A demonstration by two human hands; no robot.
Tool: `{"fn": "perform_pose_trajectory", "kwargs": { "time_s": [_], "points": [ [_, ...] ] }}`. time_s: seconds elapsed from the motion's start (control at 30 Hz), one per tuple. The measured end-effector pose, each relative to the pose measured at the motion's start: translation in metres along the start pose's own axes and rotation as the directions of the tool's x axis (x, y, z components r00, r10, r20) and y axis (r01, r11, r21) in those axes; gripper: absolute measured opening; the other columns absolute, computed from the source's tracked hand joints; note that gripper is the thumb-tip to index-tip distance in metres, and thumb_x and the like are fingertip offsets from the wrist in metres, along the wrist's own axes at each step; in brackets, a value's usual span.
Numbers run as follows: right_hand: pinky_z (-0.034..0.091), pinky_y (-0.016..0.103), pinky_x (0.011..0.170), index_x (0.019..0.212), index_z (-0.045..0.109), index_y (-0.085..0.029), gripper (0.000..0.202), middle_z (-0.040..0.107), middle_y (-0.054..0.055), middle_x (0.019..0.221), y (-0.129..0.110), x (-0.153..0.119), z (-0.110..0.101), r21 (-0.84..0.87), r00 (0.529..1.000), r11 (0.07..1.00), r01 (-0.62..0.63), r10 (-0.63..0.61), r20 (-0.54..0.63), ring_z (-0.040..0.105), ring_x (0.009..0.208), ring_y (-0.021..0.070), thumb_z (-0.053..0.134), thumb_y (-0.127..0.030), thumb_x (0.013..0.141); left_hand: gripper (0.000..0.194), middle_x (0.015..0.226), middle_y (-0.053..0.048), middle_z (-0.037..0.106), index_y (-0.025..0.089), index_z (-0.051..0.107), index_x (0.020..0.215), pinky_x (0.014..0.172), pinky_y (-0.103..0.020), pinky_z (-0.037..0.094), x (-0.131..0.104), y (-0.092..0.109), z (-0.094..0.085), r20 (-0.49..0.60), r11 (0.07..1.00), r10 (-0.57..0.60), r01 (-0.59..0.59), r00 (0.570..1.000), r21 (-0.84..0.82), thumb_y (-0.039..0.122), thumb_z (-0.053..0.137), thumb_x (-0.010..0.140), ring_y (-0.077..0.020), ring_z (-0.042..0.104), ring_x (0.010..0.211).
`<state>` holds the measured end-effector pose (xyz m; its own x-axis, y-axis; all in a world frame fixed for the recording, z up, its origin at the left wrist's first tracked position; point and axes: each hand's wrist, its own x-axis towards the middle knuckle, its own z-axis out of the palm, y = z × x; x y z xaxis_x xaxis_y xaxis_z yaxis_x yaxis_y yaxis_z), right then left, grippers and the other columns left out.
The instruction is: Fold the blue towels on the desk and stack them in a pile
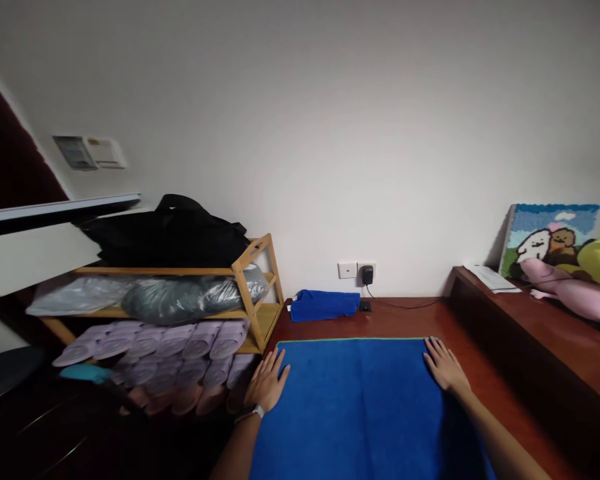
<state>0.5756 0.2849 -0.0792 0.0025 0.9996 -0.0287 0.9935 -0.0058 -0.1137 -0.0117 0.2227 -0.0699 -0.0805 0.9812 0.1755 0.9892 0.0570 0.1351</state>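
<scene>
A large blue towel (360,407) lies spread flat on the dark red wooden table (410,320). My left hand (267,383) rests palm down on the towel's left edge, fingers apart. On the far right corner of the towel, my right hand (444,367) lies flat with fingers spread. Neither hand holds anything. A second blue towel, folded (324,305), sits at the back of the table by the wall.
A wooden shelf rack (253,293) stands to the left with a black bag (170,233) on top, wrapped bundles and several purple slippers (180,347). A wall socket with a plug (367,273) is behind. A raised ledge at right carries plush toys (580,287) and a picture.
</scene>
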Motion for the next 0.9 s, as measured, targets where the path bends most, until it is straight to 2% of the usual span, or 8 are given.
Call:
{"fn": "perform_pose_trajectory", "kwargs": {
  "time_s": [0.2, 0.33, 0.47, 0.6, 0.67, 0.7, 0.77, 0.9],
  "points": [
    [0.013, 0.043, 0.130, 0.166, 0.022, -0.017, 0.070, 0.019, 0.004, 0.172, -0.008, -0.004, -0.004, 0.012, 1.000, 1.000, -0.003, 0.004, -0.021, 0.013, 0.160, 0.0217, 0.017, -0.051, 0.104, 0.066, 0.169, -0.008, 0.034, 0.020, 0.038, 0.160, 0.128, -0.045, 0.027, 0.003, 0.005, -0.017, 0.083, 0.998, -0.034, 0.030, 0.996, 0.053, 0.052, 0.030, 0.102, -0.0251, 0.032, 0.156],
    [0.011, 0.043, 0.130, 0.166, 0.021, -0.017, 0.070, 0.019, 0.003, 0.172, -0.009, -0.004, -0.006, 0.010, 1.000, 1.000, -0.011, 0.011, -0.015, 0.011, 0.160, 0.0224, 0.017, -0.050, 0.105, 0.071, 0.160, -0.021, 0.046, 0.008, 0.050, 0.151, 0.123, -0.056, 0.033, 0.019, 0.030, -0.037, 0.088, 0.995, -0.034, 0.026, 0.996, 0.098, 0.054, 0.035, 0.099, -0.0367, 0.042, 0.150],
    [0.011, 0.043, 0.130, 0.166, 0.022, -0.018, 0.070, 0.019, 0.003, 0.172, -0.011, -0.002, -0.006, 0.035, 1.000, 0.999, -0.014, 0.015, -0.020, 0.012, 0.160, 0.0217, 0.018, -0.052, 0.104, 0.072, 0.160, -0.023, 0.047, 0.006, 0.053, 0.148, 0.125, -0.053, 0.029, 0.035, 0.114, -0.030, 0.053, 0.991, 0.105, -0.109, 0.993, 0.072, 0.051, 0.020, 0.104, -0.0354, 0.039, 0.152],
    [0.011, 0.042, 0.130, 0.165, 0.024, -0.018, 0.070, 0.021, 0.004, 0.172, -0.012, -0.003, -0.008, 0.055, 1.000, 0.998, -0.013, 0.014, -0.028, 0.013, 0.160, 0.0214, 0.018, -0.052, 0.104, 0.068, 0.168, -0.003, 0.038, 0.028, 0.041, 0.158, 0.130, -0.039, 0.022, 0.031, 0.218, 0.010, 0.102, 0.943, 0.334, -0.332, 0.937, -0.038, 0.061, 0.020, 0.103, -0.0208, 0.031, 0.157],
    [0.011, 0.042, 0.130, 0.165, 0.024, -0.017, 0.070, 0.020, 0.003, 0.172, -0.012, -0.003, -0.009, 0.055, 1.000, 0.998, -0.013, 0.015, -0.027, 0.013, 0.160, 0.0216, 0.018, -0.052, 0.104, 0.066, 0.169, 0.000, 0.034, 0.033, 0.036, 0.160, 0.131, -0.040, 0.021, 0.029, 0.240, 0.027, 0.116, 0.936, 0.351, -0.345, 0.929, -0.072, 0.062, 0.021, 0.103, -0.0196, 0.028, 0.158],
    [0.012, 0.042, 0.130, 0.166, 0.023, -0.018, 0.070, 0.020, 0.003, 0.172, -0.011, -0.003, -0.009, 0.056, 1.000, 0.998, -0.014, 0.015, -0.028, 0.013, 0.160, 0.0216, 0.018, -0.052, 0.104, 0.066, 0.170, -0.001, 0.033, 0.032, 0.035, 0.161, 0.131, -0.043, 0.022, 0.029, 0.240, 0.031, 0.117, 0.944, 0.328, -0.321, 0.937, -0.078, 0.061, 0.020, 0.103, -0.0211, 0.027, 0.158],
    [0.012, 0.043, 0.130, 0.166, 0.023, -0.018, 0.071, 0.020, 0.003, 0.172, -0.011, -0.003, -0.008, 0.065, 0.999, 0.998, -0.011, 0.013, -0.031, 0.013, 0.160, 0.0216, 0.018, -0.052, 0.104, 0.067, 0.170, -0.007, 0.031, 0.028, 0.034, 0.161, 0.130, -0.052, 0.022, 0.032, 0.213, 0.032, 0.114, 0.970, 0.241, -0.234, 0.964, -0.069, 0.059, 0.017, 0.104, -0.0260, 0.026, 0.158],
    [0.012, 0.044, 0.130, 0.166, 0.023, -0.019, 0.071, 0.020, 0.003, 0.172, -0.010, -0.002, -0.006, 0.056, 1.000, 0.998, -0.010, 0.012, -0.028, 0.012, 0.160, 0.0221, 0.018, -0.053, 0.104, 0.066, 0.169, -0.013, 0.031, 0.022, 0.035, 0.161, 0.127, -0.061, 0.024, 0.034, 0.101, 0.008, 0.099, 0.999, 0.054, -0.054, 0.994, -0.011, 0.053, 0.022, 0.104, -0.0318, 0.029, 0.157]
  ]
}}
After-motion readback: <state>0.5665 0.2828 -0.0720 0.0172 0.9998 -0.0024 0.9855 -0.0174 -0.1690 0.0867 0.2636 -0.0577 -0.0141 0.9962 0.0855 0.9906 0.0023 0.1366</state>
